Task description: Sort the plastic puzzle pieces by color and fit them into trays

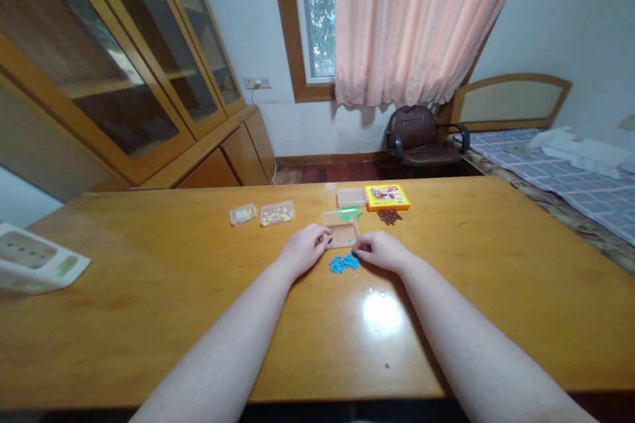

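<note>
A small clear plastic box lies on the table in front of me, a tiny blue piece at its right side. My left hand is closed on the box's left edge, fingers at the rim. Just in front of the box is a loose pile of small blue pieces. At the pile's right end, the fingertips of my right hand are pinched together and touch it. Whatever is between those fingertips is too small to make out. Right behind the box lie green stick-like pieces, partly seen through clear plastic.
Behind are an empty clear tray, a yellow box and a heap of brown pieces. To the left sit a tray of pale pieces and a smaller clear box. A white carton stands far left.
</note>
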`<move>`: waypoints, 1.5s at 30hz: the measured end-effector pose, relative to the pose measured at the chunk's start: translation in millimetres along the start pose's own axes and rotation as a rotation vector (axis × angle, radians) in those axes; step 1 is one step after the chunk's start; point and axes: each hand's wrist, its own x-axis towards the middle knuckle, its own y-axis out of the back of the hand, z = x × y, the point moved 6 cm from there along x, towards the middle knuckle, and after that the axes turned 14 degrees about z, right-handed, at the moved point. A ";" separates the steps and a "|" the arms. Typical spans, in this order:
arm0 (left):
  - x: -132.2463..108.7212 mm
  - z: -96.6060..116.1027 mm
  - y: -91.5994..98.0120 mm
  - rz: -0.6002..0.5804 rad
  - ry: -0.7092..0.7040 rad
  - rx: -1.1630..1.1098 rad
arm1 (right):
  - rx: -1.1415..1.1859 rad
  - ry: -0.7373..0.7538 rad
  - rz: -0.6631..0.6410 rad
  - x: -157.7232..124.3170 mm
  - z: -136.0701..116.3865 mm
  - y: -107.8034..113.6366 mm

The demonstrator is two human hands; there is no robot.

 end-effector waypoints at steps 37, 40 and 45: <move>-3.1 6.6 -4.7 -0.036 -0.115 0.055 | 0.186 -0.053 -0.006 1.2 3.1 -8.4; 0.7 -0.7 2.9 0.080 -0.048 0.073 | 0.188 -0.056 -0.004 1.2 2.1 -7.7; -2.2 1.1 5.6 0.006 -0.127 0.099 | 0.204 -0.048 0.003 1.0 1.8 -7.2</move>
